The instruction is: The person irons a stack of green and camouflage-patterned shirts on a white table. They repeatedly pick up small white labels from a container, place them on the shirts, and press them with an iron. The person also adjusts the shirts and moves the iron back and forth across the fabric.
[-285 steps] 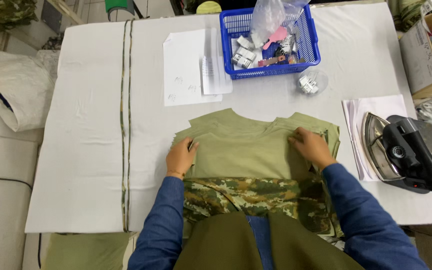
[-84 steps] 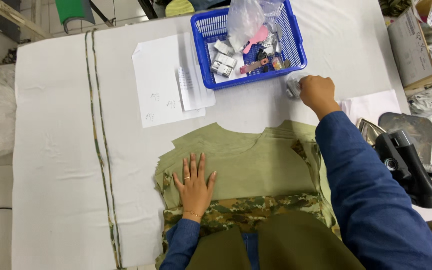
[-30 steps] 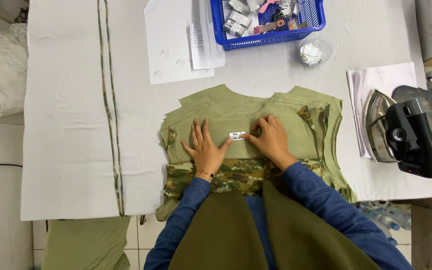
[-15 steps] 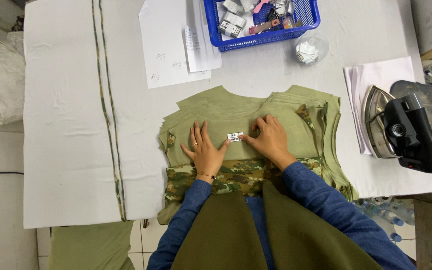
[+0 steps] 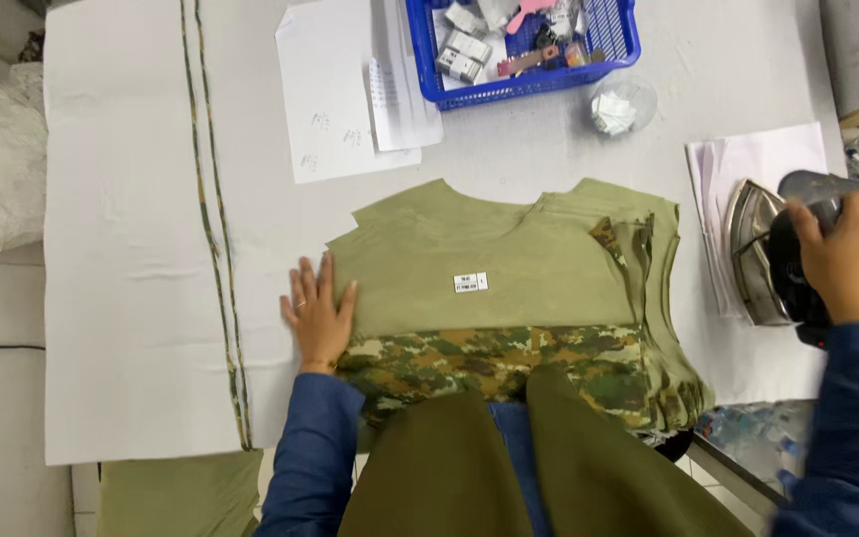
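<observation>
We are working at the white-covered tabletop (image 5: 131,298), where the stack of olive garment pieces (image 5: 509,268) is lying at the near edge, its camouflage band (image 5: 494,363) nearest us. Half a second ago both hands were sitting beside the small white label (image 5: 469,282) on the top piece; now they are apart. Our right hand (image 5: 847,261) is out at the right edge, fingers clamping on the black handle of the iron (image 5: 763,254), which is resting on white sheets (image 5: 748,164). Our left hand (image 5: 318,316) is pressing flat on the stack's left edge, fingers slightly spread. At the far edge the blue basket (image 5: 524,85) is holding small label packs and a pink tool, with printed papers (image 5: 350,94) to its left and a small clear bag of white tags (image 5: 620,104) just beside its right corner.
</observation>
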